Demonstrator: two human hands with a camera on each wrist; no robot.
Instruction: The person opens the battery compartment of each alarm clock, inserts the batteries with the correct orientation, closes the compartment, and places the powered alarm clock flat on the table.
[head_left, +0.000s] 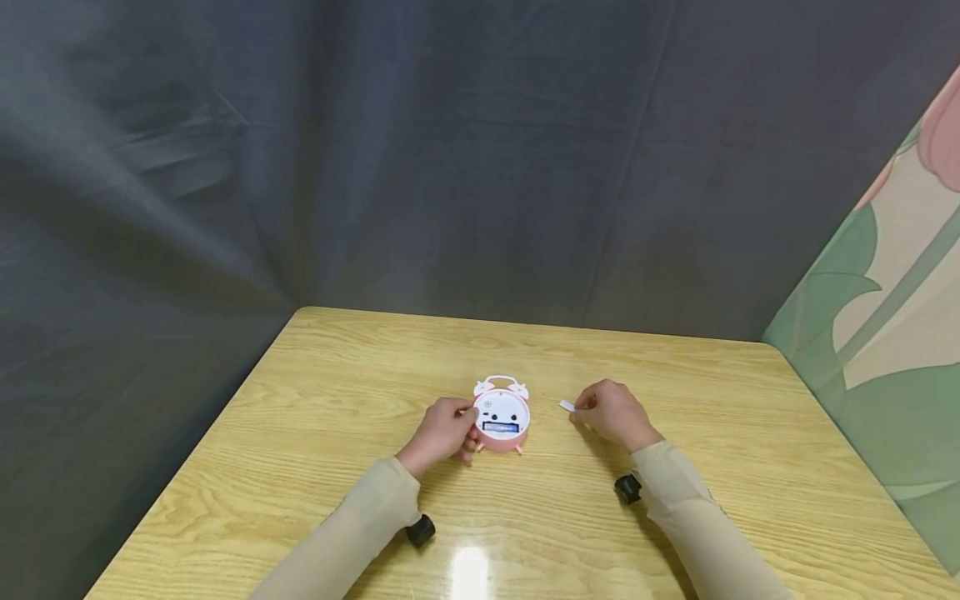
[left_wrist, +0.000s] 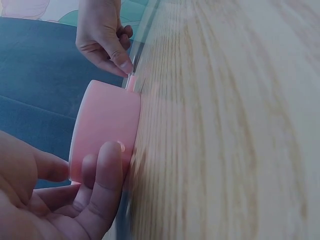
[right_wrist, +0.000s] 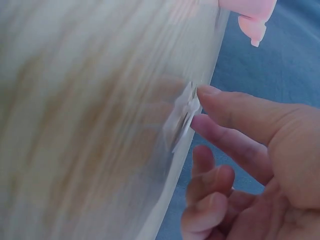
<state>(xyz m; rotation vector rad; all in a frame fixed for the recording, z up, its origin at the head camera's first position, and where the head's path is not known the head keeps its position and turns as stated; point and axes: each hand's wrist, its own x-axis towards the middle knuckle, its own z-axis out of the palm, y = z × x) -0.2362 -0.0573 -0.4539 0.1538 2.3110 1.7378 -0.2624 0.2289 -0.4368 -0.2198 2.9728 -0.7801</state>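
Observation:
A pink twin-bell alarm clock (head_left: 506,403) lies on the table with its white back facing up. Its battery slot is uncovered, and a blue battery (head_left: 500,427) sits inside. My left hand (head_left: 441,429) grips the clock's left side, thumb near the upper edge and fingers along the pink side wall (left_wrist: 107,110). To the right of the clock and apart from it, my right hand (head_left: 612,413) pinches a small white battery cover (head_left: 566,406) between thumb and index finger. In the right wrist view the cover (right_wrist: 182,117) is close to the tabletop, its other fingers loosely curled.
The wooden table (head_left: 360,367) reaches back to a dark curtain (head_left: 480,167). A floral-patterned panel (head_left: 885,333) borders the right side. Black wrist cameras (head_left: 421,530) hang below both sleeves, near the tabletop.

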